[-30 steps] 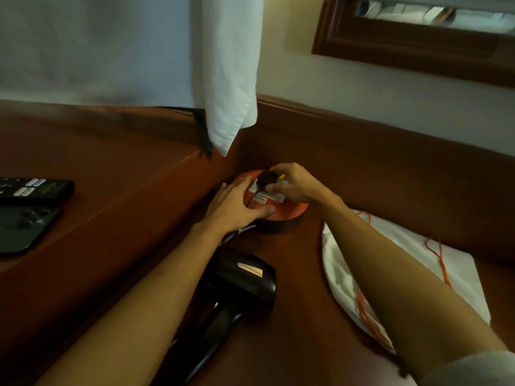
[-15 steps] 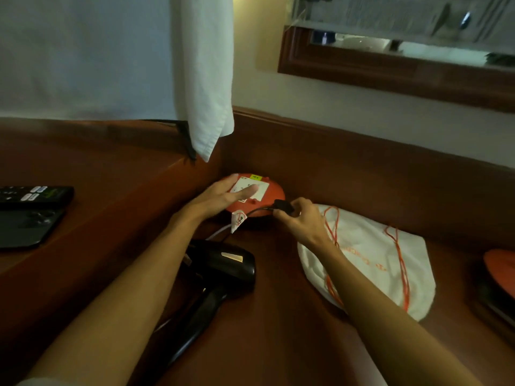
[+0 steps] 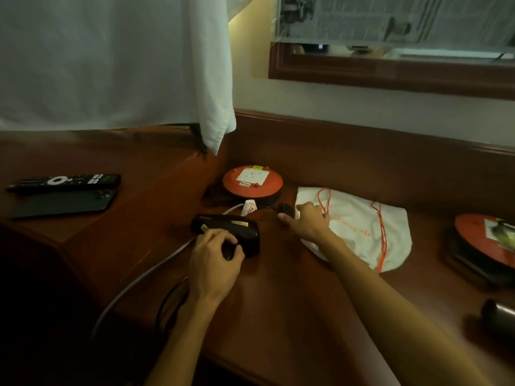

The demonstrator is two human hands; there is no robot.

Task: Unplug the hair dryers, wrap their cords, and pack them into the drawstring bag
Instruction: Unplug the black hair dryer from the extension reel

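The left hand point(image 3: 214, 263) reaches in from the near edge, palm down, its fingers curled round the handle of the glossy black plastic hair dryer point(image 3: 227, 228), which lies on its side on the dark reddish wooden desk point(image 3: 278, 302). The right arm stretches across from the near right, and the right hand point(image 3: 306, 221) pinches the small black plug point(image 3: 284, 208) between thumb and fingers, the plug out of its socket and held just above the desk, just right of the dryer. The knuckles of this hand overlap the left edge of the white fabric drawstring bag with orange cords point(image 3: 359, 232), lying flat to the right; its orange printed lettering is upside down and too blurred to read. Just beyond the plug sits a round orange-topped socket reel point(image 3: 252, 181) with a white socket face and a small sticker, its text unreadable. A white tag point(image 3: 249, 208) hangs on the cable near the reel. Far left lie a black remote control point(image 3: 65, 181) and a dark smartphone point(image 3: 62, 203)
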